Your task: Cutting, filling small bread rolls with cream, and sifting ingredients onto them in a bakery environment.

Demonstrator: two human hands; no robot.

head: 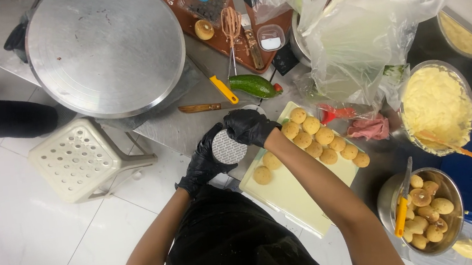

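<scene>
Both hands wear black gloves and meet over the near edge of the steel counter point(186, 127). The left hand point(203, 163) cups a small round container with a silvery foil seal point(229, 147) from below, fingers wrapped around its side. The right hand point(249, 125) curls over the container's far rim, fingertips pinched at the seal's edge, though whether they grip a tab is hard to tell. Just beside the hands lies a pale cutting board point(294, 195) bearing round golden pastries point(316, 136). A cucumber point(253, 86) lies beyond, near a large round metal griddle point(106, 46).
</scene>
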